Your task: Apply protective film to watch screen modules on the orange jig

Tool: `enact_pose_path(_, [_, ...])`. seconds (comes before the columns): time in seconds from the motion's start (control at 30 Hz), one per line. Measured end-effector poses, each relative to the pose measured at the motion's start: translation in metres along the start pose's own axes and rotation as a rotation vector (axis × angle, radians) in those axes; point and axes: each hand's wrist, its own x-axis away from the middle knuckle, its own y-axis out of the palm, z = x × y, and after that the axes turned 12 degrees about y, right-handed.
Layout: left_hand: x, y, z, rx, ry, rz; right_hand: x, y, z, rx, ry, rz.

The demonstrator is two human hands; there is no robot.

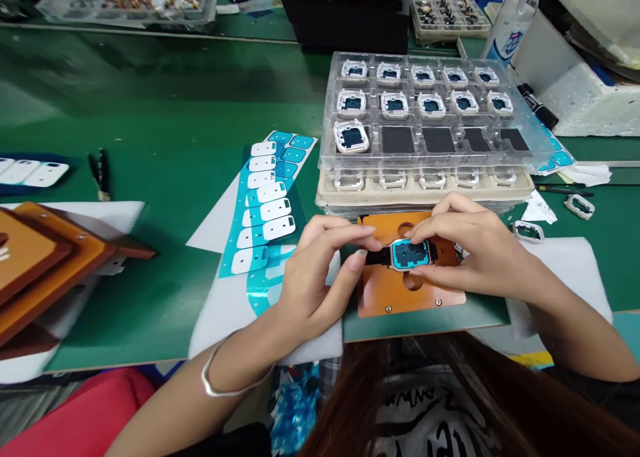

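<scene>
We are working a square metal frame point(411, 254) with a teal liner, seated on an orange jig plate point(400, 303) at a green workbench. Our left hand point(313, 277), a silver bangle point(213, 380) at its wrist, is closing in from the left, its fingertips point(367, 242) pinching a black strip point(377, 257) that runs out from the frame's left edge. The frame is sitting between both hands, and our right hand point(465, 250) is curving over it, with fingertips point(417, 230) bearing down along its upper edge. Neither hand is spread wide: both are holding close and low over the jig.

Across the bench, from the left, stacked orange boards point(35, 257) are resting on white foam, while tweezers point(99, 173) are lying beside a strip of white labels point(35, 173). A long sheet of white and teal stickers point(265, 203) is running up toward a clear plastic tray point(425, 110) of frames, which is sitting on a pulp tray point(425, 190) behind the jig. Farther right, two loose frames point(579, 207) are lying near a foam pad point(565, 270) — and a bottle point(510, 23) is standing beyond them.
</scene>
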Motion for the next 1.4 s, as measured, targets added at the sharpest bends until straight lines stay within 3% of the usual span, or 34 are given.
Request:
enact_pose_path(0.27, [0.0,0.001,0.0,-0.011,-0.004,0.004,0.001,0.002,0.0,0.018,-0.034,0.093])
enact_pose_path(0.7, [-0.001,0.0,0.0,-0.018,0.005,-0.009,0.003,0.002,0.0,0.078,0.038,0.02])
enact_pose_path(0.9, [0.0,0.001,-0.001,-0.01,0.002,0.019,0.003,-0.01,0.001,-0.003,0.065,-0.083])
enact_pose_path(1.0, [0.001,0.001,-0.004,-0.026,0.003,0.042,0.003,-0.018,0.005,-0.047,0.017,-0.053])
enact_pose_path(1.1, [-0.001,0.001,-0.007,-0.053,0.033,0.199,0.0,-0.019,0.01,-0.094,-0.155,-0.043])
enact_pose_path(1.23, [-0.014,-0.001,-0.004,-0.129,0.082,0.623,-0.019,-0.005,0.007,0.023,-0.368,-0.185])
enact_pose_path(1.3, [-0.02,-0.003,-0.002,-0.161,0.089,0.705,-0.032,0.007,0.002,0.138,-0.399,-0.239])
enact_pose_path(1.4, [-0.023,-0.006,-0.003,-0.141,0.13,0.705,-0.05,0.023,-0.007,0.246,-0.427,-0.296])
